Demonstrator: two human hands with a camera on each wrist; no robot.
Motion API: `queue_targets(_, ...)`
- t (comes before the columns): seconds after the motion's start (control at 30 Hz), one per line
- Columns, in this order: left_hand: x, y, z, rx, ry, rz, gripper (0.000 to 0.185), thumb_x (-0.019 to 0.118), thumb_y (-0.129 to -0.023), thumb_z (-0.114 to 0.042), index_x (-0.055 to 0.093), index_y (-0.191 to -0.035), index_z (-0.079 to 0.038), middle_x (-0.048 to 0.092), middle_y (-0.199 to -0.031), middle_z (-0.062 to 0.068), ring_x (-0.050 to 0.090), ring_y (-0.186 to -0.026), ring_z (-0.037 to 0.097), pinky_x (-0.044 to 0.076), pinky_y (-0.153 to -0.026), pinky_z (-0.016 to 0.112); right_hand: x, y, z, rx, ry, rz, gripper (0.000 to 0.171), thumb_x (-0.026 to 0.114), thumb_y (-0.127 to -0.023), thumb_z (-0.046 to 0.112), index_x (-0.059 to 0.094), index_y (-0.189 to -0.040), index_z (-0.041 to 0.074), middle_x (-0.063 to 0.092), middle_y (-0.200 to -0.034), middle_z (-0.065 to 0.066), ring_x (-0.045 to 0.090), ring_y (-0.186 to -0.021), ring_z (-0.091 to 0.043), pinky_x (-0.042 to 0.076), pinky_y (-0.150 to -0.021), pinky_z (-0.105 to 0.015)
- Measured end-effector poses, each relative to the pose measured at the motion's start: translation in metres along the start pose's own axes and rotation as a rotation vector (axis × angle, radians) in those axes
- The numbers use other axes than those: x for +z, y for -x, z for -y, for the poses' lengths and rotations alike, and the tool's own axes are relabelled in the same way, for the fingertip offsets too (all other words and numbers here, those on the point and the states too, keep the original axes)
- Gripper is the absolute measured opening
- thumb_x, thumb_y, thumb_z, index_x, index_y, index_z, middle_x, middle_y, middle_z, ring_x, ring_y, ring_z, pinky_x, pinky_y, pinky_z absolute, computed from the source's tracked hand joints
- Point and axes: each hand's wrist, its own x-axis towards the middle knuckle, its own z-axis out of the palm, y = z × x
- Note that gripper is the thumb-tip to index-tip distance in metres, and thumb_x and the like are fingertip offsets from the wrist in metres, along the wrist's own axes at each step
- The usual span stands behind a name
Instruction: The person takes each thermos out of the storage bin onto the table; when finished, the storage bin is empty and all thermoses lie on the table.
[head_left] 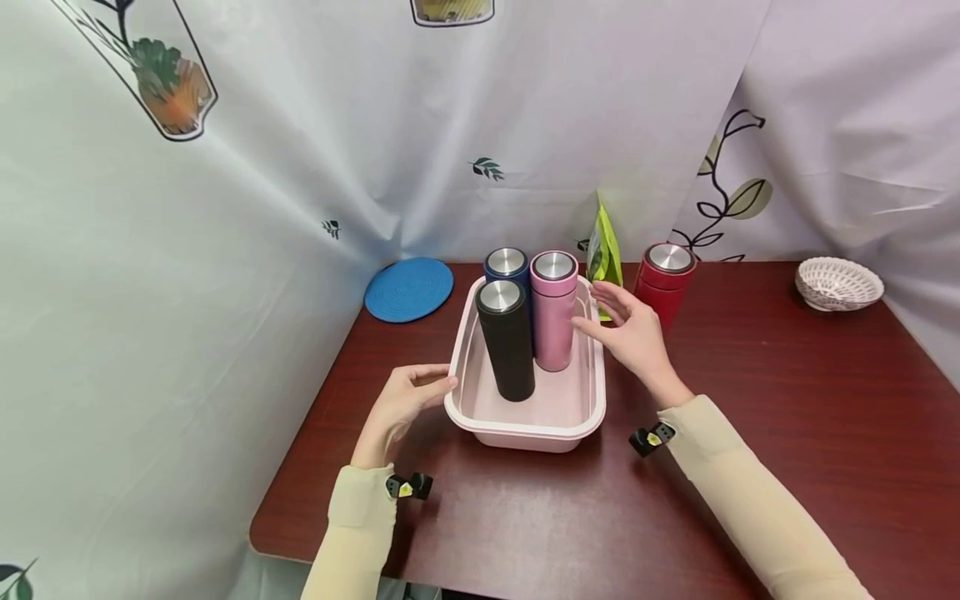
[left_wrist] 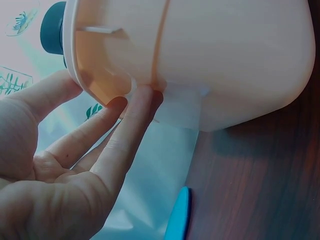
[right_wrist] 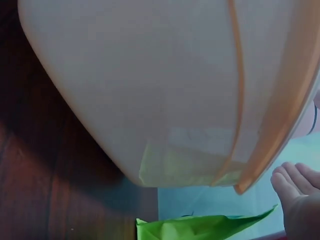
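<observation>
A pale pink tub (head_left: 525,433) stands on the dark wooden table (head_left: 787,433). In it stand a black bottle (head_left: 507,350), a pink bottle (head_left: 554,321) and a dark blue bottle (head_left: 506,265), each with a steel lid. My left hand (head_left: 420,387) is at the tub's left rim. Its straight fingertips (left_wrist: 142,100) touch the underside of the rim on the tub (left_wrist: 225,60). My right hand (head_left: 611,312) hovers over the tub's right rim beside the pink bottle, fingers spread and holding nothing. In the right wrist view its fingers (right_wrist: 297,190) sit apart from the tub wall (right_wrist: 150,90).
A green pouch (head_left: 604,254) stands just behind the tub and a red bottle (head_left: 664,283) to its right. A blue round mat (head_left: 408,288) lies at the back left, a white woven bowl (head_left: 838,283) at the far right. Curtains close off the back and left.
</observation>
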Motion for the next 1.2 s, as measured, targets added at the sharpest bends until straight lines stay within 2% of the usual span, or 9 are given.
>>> queue_targets(0.17, 0.0, 0.0, 0.0, 0.0, -0.001, -0.005, 0.044, 0.072, -0.077, -0.012, 0.057, -0.114, 0.006, 0.057, -0.112, 0.022, 0.063, -0.089, 0.025, 0.05, -0.08, 0.038, 0.005, -0.006, 0.0, -0.023, 0.064, 0.042, 0.07, 0.08, -0.067, 0.032, 0.051, -0.127, 0.009, 0.055, -0.123, -0.008, 0.052, -0.112, -0.025, 0.043, -0.089, -0.038)
queue_targets(0.4, 0.001, 0.001, -0.002, 0.006, 0.006, -0.001, 0.044, 0.072, -0.077, -0.012, 0.058, -0.114, 0.006, 0.057, -0.112, 0.022, 0.063, -0.089, 0.026, 0.049, -0.08, 0.04, 0.014, -0.013, 0.001, -0.015, 0.125, 0.072, 0.074, 0.08, -0.064, 0.04, 0.052, -0.127, 0.014, 0.056, -0.123, -0.004, 0.053, -0.112, -0.017, 0.043, -0.091, -0.03)
queue_targets(0.7, 0.002, 0.001, -0.002, -0.001, -0.031, -0.014, 0.044, 0.073, -0.077, -0.014, 0.058, -0.114, 0.005, 0.059, -0.11, 0.02, 0.063, -0.089, 0.023, 0.049, -0.082, 0.04, 0.022, -0.02, 0.002, -0.005, 0.191, 0.109, 0.084, 0.079, -0.062, 0.046, 0.046, -0.133, 0.015, 0.052, -0.127, -0.003, 0.054, -0.11, -0.016, 0.045, -0.089, -0.034)
queue_targets(0.87, 0.003, 0.001, -0.002, -0.002, -0.029, -0.011, 0.044, 0.073, -0.077, -0.013, 0.059, -0.114, 0.005, 0.059, -0.11, 0.02, 0.063, -0.089, 0.023, 0.049, -0.082, 0.04, 0.025, -0.022, 0.002, -0.028, 0.234, 0.107, 0.082, 0.079, -0.062, 0.047, 0.048, -0.131, 0.016, 0.054, -0.124, -0.003, 0.054, -0.109, -0.017, 0.045, -0.088, -0.033)
queue_targets(1.0, 0.003, 0.001, -0.001, 0.005, -0.017, -0.001, 0.044, 0.072, -0.077, -0.013, 0.059, -0.114, 0.005, 0.059, -0.111, 0.02, 0.063, -0.089, 0.024, 0.048, -0.082, 0.041, 0.028, -0.024, 0.002, -0.039, 0.254, 0.105, 0.078, 0.08, -0.062, 0.045, 0.05, -0.129, 0.017, 0.056, -0.121, 0.0, 0.055, -0.106, -0.013, 0.045, -0.088, -0.028)
queue_targets(1.2, 0.001, 0.001, -0.001, 0.012, 0.008, 0.016, 0.044, 0.072, -0.077, -0.012, 0.058, -0.114, 0.006, 0.058, -0.111, 0.022, 0.063, -0.09, 0.028, 0.049, -0.081, 0.04, 0.03, -0.024, 0.003, -0.042, 0.28, 0.109, 0.073, 0.079, -0.064, 0.045, 0.052, -0.126, 0.019, 0.058, -0.117, 0.001, 0.056, -0.105, -0.012, 0.046, -0.087, -0.03)
